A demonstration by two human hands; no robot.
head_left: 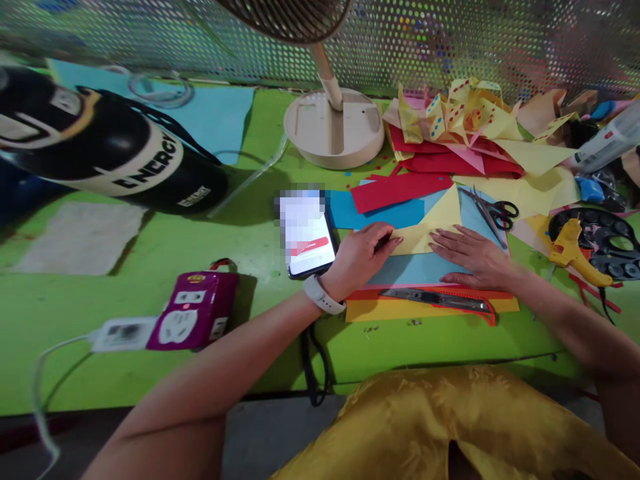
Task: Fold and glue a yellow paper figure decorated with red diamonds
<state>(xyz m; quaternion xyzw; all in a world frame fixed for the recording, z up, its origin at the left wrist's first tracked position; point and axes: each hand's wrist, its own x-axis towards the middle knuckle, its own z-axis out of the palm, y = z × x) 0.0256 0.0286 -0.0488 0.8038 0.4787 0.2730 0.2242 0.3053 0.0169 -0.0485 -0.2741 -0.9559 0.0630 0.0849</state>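
Note:
A pale yellow folded paper [417, 241] with a pointed upper corner lies on light blue sheets [410, 270]. At its left end is my left hand [360, 257], fingers curled and thumb against the paper, gripping that edge. My right hand [475, 257] lies flat with its fingers stretched out, fingertips on the right part of the yellow paper and the palm over the blue sheet. Just below both hands, a utility knife [437, 300] rests on orange and yellow sheets. Scissors [490, 213] with black handles lie beyond my right hand.
A phone [307, 233] is left of my left hand. Further left are a purple extension socket [195, 310] and a large black bottle [165, 160]. A fan base [335, 130] stands behind. Paper scraps [465, 120], a yellow glue gun [575, 250] and a black palette [623, 227] occupy the right.

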